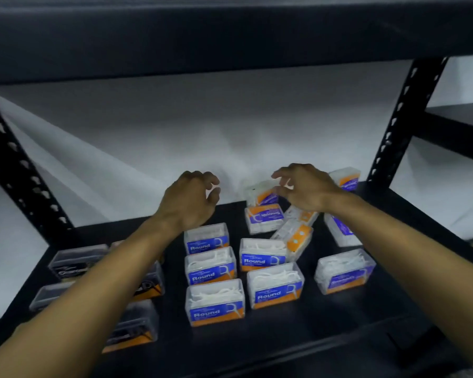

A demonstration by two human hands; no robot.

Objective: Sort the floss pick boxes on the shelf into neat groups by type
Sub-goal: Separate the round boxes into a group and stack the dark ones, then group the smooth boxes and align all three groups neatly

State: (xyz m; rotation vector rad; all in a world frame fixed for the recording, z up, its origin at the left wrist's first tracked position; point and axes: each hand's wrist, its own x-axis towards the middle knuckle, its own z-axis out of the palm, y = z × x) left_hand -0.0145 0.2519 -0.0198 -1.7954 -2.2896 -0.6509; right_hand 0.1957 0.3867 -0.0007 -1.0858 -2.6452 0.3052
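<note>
On the black metal shelf (325,331), nearest the camera, five clear plastic boxes of white floss picks with blue "Round" labels (215,302) stand in two tidy columns at the centre. To their left sit dark-tinted boxes with black labels (78,261), partly hidden under the left forearm. On the right stands a clear box labelled "Smooth" (344,271). Further back, several orange-and-blue labelled boxes (294,236) lie tilted and jumbled. Beyond them the left hand (191,197) hovers with fingers loosely curled, holding nothing. The right hand (302,186) is half open, fingertips touching a tilted clear box (260,192) by the white backdrop (175,126).
</note>
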